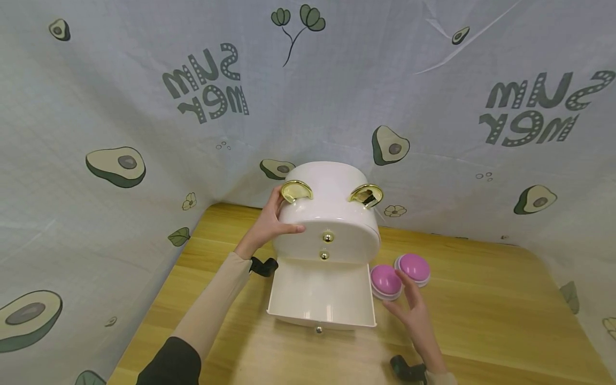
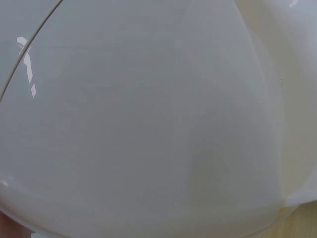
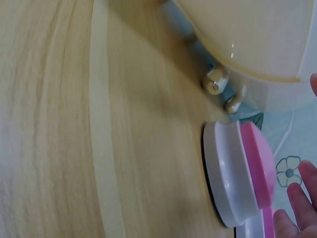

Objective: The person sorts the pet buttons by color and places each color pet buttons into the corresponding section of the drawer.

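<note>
Below your left hand [image 1: 267,227] and right hand [image 1: 415,313] you have a wood-grain tabletop [image 1: 486,305]. Beyond them you see a pale cloth [image 1: 337,117]. Left of your left hand it bears a leaf print [image 1: 179,236] and, farther out, an avocado print [image 1: 115,167]; beyond and right of your right hand, mirrored "summer" lettering [image 1: 547,104].

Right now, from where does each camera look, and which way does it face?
Head: on the head, facing forward and down at the white box; sleeves, left hand and right hand show.
Left wrist: on that wrist, facing glossy white up close, apparently the box; a sliver of that hand, lower left.
Right wrist: on that wrist, facing across the table to pink-topped discs; fingers at the right edge.
Head and right wrist share the discs.
</note>
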`<state>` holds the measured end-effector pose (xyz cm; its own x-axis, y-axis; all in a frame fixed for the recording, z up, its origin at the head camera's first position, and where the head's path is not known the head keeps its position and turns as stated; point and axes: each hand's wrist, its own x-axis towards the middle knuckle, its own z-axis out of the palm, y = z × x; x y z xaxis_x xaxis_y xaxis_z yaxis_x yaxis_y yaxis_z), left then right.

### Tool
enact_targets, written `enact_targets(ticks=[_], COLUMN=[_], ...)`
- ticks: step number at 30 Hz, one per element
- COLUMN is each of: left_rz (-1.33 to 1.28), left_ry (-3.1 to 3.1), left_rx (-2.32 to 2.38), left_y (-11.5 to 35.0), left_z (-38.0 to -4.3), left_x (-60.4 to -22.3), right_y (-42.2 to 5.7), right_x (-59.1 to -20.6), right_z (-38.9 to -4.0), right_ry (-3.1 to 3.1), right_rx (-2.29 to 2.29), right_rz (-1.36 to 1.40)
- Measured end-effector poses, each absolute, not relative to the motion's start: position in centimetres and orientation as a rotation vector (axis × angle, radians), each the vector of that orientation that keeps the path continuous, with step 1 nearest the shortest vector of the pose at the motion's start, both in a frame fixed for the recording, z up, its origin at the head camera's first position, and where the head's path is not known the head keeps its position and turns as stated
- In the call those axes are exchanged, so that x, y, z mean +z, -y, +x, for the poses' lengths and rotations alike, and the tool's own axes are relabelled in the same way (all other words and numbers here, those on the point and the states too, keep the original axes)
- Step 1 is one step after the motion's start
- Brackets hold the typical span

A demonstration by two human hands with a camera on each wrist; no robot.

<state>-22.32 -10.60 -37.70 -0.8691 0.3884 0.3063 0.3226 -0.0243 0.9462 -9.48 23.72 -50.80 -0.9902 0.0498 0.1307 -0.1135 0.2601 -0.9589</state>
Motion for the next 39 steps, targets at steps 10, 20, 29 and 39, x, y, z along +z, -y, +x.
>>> enact_targets(ticks=[10, 20, 29, 39], left_rz=[0.807, 0.791, 0.794, 0.792], left_ry=[-2.164, -2.149, -2.159, -2.153], left_rx=[2.092, 2.083, 2.070, 2.072], left_y=[10.7, 10.6, 10.5, 10.6], left_z=[-24.1, -23.2, -22.3, -22.4], left_x=[-40.3, -38.9, -37.8, -37.8], right_y=[-24.4, -24.8, -25.2, -24.7], right_x=[-51.7, -52.2, -52.5, -52.2], right_z=[-10.4, -11.4, -12.1, -12.4], right_ry=[2.388, 2.442, 2.499, 2.641], right_rx=[1.845, 1.779, 1.866, 1.743], right_rz=[0.057, 0.060, 0.055, -0.040])
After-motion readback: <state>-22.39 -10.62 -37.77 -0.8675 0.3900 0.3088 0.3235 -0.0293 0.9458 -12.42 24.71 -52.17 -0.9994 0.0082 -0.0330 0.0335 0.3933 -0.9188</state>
